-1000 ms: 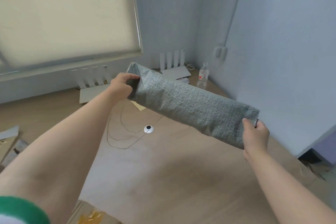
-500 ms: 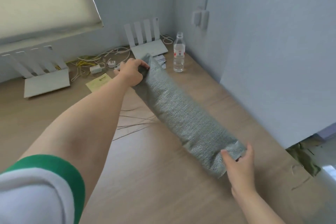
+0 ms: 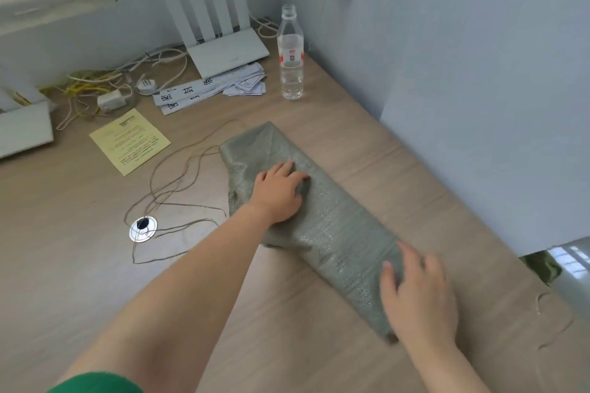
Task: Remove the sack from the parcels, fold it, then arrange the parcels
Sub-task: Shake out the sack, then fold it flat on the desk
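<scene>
Desk (image 3: 79, 233), pale wood, grey walls (image 3: 479, 73), folded sack (image 3: 335, 226), router (image 3: 228, 53), bottle (image 3: 290, 64)

The grey-green woven sack (image 3: 322, 220), folded into a long narrow strip, lies flat and diagonal on the table.

The left arm, bare below a green sleeve (image 3: 95, 384), reaches in from 7 o'clock and stretches long toward the middle. Its left hand (image 3: 279, 193) lies palm down, fingers (image 3: 287, 169) pointing to 1 o'clock and bent a little at the tips, pressing on the sack (image 3: 332, 226). The right forearm enters from 5 o'clock. The right hand (image 3: 421, 300), slightly blurred, is palm down with fingers straight and spread toward 11 o'clock, resting on the sack's near end.
</scene>
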Action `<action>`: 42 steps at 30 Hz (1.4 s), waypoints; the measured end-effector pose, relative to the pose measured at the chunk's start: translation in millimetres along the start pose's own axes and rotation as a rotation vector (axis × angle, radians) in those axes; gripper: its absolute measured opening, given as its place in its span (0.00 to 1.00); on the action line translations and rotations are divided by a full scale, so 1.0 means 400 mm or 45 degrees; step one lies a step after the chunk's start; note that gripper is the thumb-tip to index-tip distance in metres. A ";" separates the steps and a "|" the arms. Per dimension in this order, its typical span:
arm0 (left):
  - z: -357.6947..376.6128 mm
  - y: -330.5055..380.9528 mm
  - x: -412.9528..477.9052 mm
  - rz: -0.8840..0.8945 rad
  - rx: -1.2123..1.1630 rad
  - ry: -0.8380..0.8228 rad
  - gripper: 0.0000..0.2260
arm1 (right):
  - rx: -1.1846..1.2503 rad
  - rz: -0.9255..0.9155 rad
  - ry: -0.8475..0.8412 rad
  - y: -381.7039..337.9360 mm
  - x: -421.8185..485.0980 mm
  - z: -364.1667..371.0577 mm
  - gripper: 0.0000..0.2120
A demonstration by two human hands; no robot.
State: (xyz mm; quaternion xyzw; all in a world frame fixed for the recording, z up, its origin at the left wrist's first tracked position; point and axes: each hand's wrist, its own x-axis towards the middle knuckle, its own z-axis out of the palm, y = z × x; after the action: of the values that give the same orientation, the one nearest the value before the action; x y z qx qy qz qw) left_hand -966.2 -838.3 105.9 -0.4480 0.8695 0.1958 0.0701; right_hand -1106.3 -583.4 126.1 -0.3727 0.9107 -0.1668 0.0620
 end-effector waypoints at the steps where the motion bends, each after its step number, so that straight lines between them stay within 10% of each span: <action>1: 0.008 0.007 -0.002 0.015 -0.005 0.076 0.26 | -0.049 -0.131 0.084 -0.039 0.015 0.011 0.15; 19: 0.116 -0.113 0.056 0.474 0.292 0.201 0.28 | -0.246 -0.396 -0.173 -0.210 0.074 0.297 0.39; 42: 0.029 -0.253 0.128 -0.002 0.297 0.136 0.25 | -0.346 -0.151 -0.152 -0.042 0.009 0.238 0.38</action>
State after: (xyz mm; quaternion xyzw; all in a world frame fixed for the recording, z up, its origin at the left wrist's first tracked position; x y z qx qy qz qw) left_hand -915.5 -924.9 52.0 -0.4471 0.8886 0.0693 0.0754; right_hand -1075.1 -621.7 42.8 -0.4401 0.8959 -0.0231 0.0553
